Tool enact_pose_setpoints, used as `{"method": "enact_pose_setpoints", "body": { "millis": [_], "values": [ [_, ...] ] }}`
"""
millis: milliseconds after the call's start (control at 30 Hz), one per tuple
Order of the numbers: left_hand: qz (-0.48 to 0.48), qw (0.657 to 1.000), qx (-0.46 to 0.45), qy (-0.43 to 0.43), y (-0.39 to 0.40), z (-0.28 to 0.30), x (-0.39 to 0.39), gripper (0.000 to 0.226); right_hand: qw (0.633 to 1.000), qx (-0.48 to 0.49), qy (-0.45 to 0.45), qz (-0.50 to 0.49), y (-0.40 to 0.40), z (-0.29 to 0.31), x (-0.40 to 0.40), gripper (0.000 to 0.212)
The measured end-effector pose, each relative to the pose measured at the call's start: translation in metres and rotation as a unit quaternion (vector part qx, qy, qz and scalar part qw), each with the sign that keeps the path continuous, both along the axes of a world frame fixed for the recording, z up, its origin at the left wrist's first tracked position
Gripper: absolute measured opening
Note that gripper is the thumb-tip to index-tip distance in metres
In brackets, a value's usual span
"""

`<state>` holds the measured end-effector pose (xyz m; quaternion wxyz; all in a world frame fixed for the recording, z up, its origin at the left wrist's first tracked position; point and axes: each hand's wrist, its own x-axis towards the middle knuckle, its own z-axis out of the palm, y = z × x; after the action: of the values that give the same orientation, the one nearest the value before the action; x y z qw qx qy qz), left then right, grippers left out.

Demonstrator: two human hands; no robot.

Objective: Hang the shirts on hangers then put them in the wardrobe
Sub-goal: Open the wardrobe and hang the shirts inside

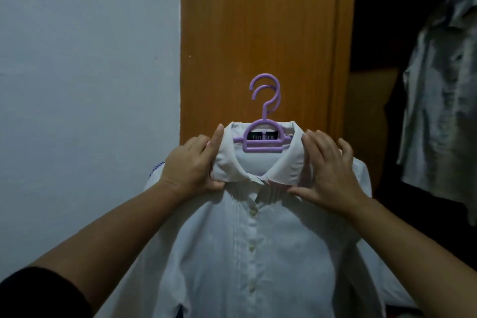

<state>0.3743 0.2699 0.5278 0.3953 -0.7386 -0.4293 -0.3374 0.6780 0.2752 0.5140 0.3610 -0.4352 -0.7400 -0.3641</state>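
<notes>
White button-front shirt (258, 240), already on purple plastic hanger (263, 134), held before the wooden wardrobe panel (258, 20); left hand (191, 165) and right hand (327, 170) each pinch a collar side in curled fingers; hanging inside the open wardrobe evidently remains.

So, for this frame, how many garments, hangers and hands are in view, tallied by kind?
White shirts: 1, the white shirt held at the collar
Grey garments: 1, the grey garment hanging in the wardrobe
Purple hangers: 1, the purple hanger, with a double hook
Hands: 2, left hand and right hand
Total: 5
</notes>
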Motion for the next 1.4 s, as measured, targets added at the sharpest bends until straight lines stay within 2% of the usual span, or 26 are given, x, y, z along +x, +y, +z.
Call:
{"method": "enact_pose_setpoints", "body": {
  "millis": [167,300,500,633,700,800,867,1033,1100,1200,1300,1400],
  "values": [
    [-0.055,0.998,0.006,-0.008,0.029,0.012,0.045,0.120,0.996,0.014,-0.005,-0.085,0.008,0.011,0.067,0.100],
    [-0.102,0.995,-0.004,-0.013,0.047,0.022,0.078,0.120,0.996,0.015,0.012,-0.090,0.011,0.025,0.102,0.107],
    [-0.130,0.991,0.003,-0.025,0.062,0.030,0.107,0.121,0.995,0.012,-0.009,-0.098,0.007,0.042,0.134,0.105],
    [-0.165,0.982,-0.072,-0.057,0.063,0.037,0.124,0.116,0.992,0.031,0.016,-0.122,0.008,0.042,0.143,0.102],
    [-0.211,0.964,-0.139,-0.083,0.064,0.046,0.132,0.113,0.990,0.034,0.027,-0.132,0.008,0.037,0.145,0.102],
    [-0.269,0.903,-0.307,-0.133,0.063,0.062,0.142,0.109,0.988,0.036,0.046,-0.144,0.009,0.031,0.152,0.100],
    [-0.277,0.872,-0.375,-0.150,0.066,0.069,0.144,0.110,0.986,0.035,0.047,-0.158,0.010,0.028,0.156,0.101],
    [-0.277,0.837,-0.426,-0.202,0.074,0.084,0.146,0.119,0.987,0.028,0.050,-0.153,0.005,0.022,0.163,0.101],
    [-0.286,0.822,-0.447,-0.205,0.075,0.090,0.149,0.133,0.987,0.041,0.057,-0.144,0.000,0.021,0.166,0.100],
    [-0.300,0.805,-0.471,-0.199,0.075,0.099,0.154,0.139,0.988,0.048,0.059,-0.134,-0.005,0.026,0.172,0.101],
    [-0.300,0.803,-0.479,-0.188,0.073,0.105,0.162,0.133,0.990,0.052,0.042,-0.125,-0.010,0.033,0.183,0.099],
    [-0.306,0.795,-0.486,-0.199,0.071,0.111,0.171,0.109,0.991,0.052,0.016,-0.123,-0.015,0.042,0.194,0.102]
  ]
}}
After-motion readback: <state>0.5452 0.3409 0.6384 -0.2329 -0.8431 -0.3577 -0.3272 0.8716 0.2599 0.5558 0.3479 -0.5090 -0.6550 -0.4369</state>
